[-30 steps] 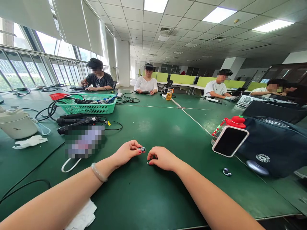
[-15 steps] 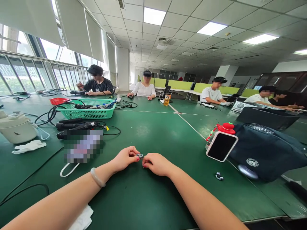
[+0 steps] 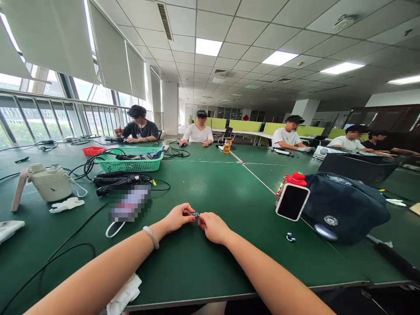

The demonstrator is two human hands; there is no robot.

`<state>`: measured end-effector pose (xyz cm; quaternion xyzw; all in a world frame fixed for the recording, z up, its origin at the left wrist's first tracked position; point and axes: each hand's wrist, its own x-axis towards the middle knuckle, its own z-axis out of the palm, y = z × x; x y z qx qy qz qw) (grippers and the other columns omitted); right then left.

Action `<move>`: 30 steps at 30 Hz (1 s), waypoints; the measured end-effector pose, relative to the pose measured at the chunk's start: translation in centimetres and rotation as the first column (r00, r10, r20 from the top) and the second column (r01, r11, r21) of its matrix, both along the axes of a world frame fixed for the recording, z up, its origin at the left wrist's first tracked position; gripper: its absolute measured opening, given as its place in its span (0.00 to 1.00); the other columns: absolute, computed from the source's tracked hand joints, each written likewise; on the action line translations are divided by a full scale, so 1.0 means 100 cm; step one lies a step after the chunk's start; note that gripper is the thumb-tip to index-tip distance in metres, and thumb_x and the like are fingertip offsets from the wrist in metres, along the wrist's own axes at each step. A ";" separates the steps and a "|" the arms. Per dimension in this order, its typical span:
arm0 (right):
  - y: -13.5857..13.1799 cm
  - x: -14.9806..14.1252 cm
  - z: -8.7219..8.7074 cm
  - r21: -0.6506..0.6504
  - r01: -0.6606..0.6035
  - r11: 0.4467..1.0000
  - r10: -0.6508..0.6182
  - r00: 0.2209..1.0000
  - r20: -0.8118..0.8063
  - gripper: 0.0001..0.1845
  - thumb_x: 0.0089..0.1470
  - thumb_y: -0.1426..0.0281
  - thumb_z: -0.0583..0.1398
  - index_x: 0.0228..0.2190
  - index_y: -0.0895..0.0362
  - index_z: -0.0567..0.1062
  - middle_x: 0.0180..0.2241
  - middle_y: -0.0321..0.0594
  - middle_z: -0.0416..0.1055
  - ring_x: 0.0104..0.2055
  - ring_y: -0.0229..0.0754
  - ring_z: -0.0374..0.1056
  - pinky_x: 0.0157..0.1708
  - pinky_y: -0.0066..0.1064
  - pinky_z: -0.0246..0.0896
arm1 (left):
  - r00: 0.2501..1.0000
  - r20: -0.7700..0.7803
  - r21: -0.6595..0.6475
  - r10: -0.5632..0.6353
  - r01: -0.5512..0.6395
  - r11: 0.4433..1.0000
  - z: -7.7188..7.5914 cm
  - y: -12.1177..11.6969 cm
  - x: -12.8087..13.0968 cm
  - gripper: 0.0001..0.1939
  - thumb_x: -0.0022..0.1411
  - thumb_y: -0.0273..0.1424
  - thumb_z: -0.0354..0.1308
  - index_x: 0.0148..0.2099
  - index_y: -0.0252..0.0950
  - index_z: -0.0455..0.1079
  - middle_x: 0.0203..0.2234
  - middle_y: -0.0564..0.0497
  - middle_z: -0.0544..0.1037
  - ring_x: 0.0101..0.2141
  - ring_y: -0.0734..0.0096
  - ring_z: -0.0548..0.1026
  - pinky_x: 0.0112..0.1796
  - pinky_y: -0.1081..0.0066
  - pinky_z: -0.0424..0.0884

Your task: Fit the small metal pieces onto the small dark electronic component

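Note:
Between the thumb and fingers of my left hand (image 3: 178, 217) is a small rectangular piece (image 3: 195, 215), dark with light markings, like a tiny circuit board. My right hand (image 3: 214, 227) is closed in a pinch at the right end of that piece. Its fingertips are curled away from view, so what they hold, if anything, is hidden. Both hands are close together over the green table (image 3: 203, 267). A bangle circles my left wrist.
On the left are a green basket (image 3: 131, 165) of cables, black handheld devices (image 3: 120, 186), a cream pot-shaped container (image 3: 52, 183) and a pale case (image 3: 131, 204). To the right stand a phone (image 3: 293, 201), a dark bag (image 3: 344, 205) and an earbud (image 3: 290, 237). Several people sit across the table.
The camera view has tilted up and shifted left, showing more of the table's left side and front edge. My right fingertips now sit closer to the small piece, which stays in my left hand.

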<state>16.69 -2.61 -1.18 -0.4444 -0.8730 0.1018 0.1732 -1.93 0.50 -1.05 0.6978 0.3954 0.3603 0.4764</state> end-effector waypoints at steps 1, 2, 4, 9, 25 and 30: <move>0.000 0.000 -0.001 -0.002 0.004 1.000 -0.004 1.000 -0.018 0.09 0.48 0.80 0.53 0.29 0.56 0.67 0.30 0.37 0.68 0.35 0.38 0.61 0.34 0.27 0.52 | 1.000 -0.005 -0.004 -0.001 0.001 1.000 0.000 0.000 -0.001 0.15 0.45 0.37 0.64 0.31 0.33 0.65 0.26 0.51 0.75 0.29 0.73 0.73 0.32 0.72 0.67; 0.000 0.000 -0.002 0.003 0.013 1.000 -0.013 0.999 -0.033 0.09 0.48 0.80 0.53 0.30 0.56 0.67 0.31 0.36 0.68 0.35 0.38 0.61 0.35 0.27 0.52 | 1.000 -0.008 -0.008 -0.001 0.001 1.000 0.000 0.001 -0.001 0.15 0.45 0.37 0.64 0.32 0.33 0.65 0.25 0.52 0.75 0.28 0.73 0.73 0.32 0.73 0.66; -0.002 0.000 -0.004 0.031 0.024 0.999 -0.022 0.998 -0.055 0.10 0.48 0.80 0.52 0.31 0.55 0.67 0.32 0.36 0.69 0.36 0.38 0.62 0.36 0.27 0.52 | 1.000 -0.007 -0.006 0.007 -0.007 1.000 0.001 0.001 -0.002 0.15 0.46 0.38 0.63 0.32 0.33 0.65 0.25 0.52 0.75 0.28 0.74 0.72 0.31 0.74 0.66; -0.009 -0.001 -0.004 0.098 0.040 0.994 -0.036 0.998 -0.042 0.10 0.51 0.79 0.50 0.33 0.56 0.67 0.33 0.37 0.68 0.37 0.38 0.61 0.37 0.27 0.52 | 0.999 0.029 -0.002 0.034 -0.034 0.999 0.001 0.001 -0.003 0.17 0.45 0.38 0.64 0.32 0.33 0.65 0.26 0.51 0.76 0.28 0.73 0.72 0.31 0.74 0.65; -0.010 0.007 -0.002 0.035 0.185 0.982 -0.178 0.972 -0.156 0.03 0.48 0.71 0.60 0.29 0.56 0.71 0.33 0.37 0.67 0.34 0.36 0.64 0.35 0.26 0.57 | 0.994 0.042 0.012 0.104 -0.105 0.994 -0.006 0.002 -0.008 0.18 0.43 0.39 0.64 0.33 0.34 0.64 0.28 0.49 0.77 0.31 0.70 0.74 0.34 0.70 0.66; -0.008 0.008 -0.005 0.004 0.245 0.969 -0.243 0.962 -0.124 0.03 0.49 0.71 0.59 0.26 0.56 0.74 0.31 0.38 0.68 0.34 0.37 0.65 0.34 0.26 0.57 | 0.997 0.021 0.007 0.069 -0.069 0.998 -0.007 0.003 -0.008 0.17 0.43 0.38 0.65 0.32 0.33 0.65 0.27 0.49 0.77 0.29 0.70 0.74 0.31 0.73 0.65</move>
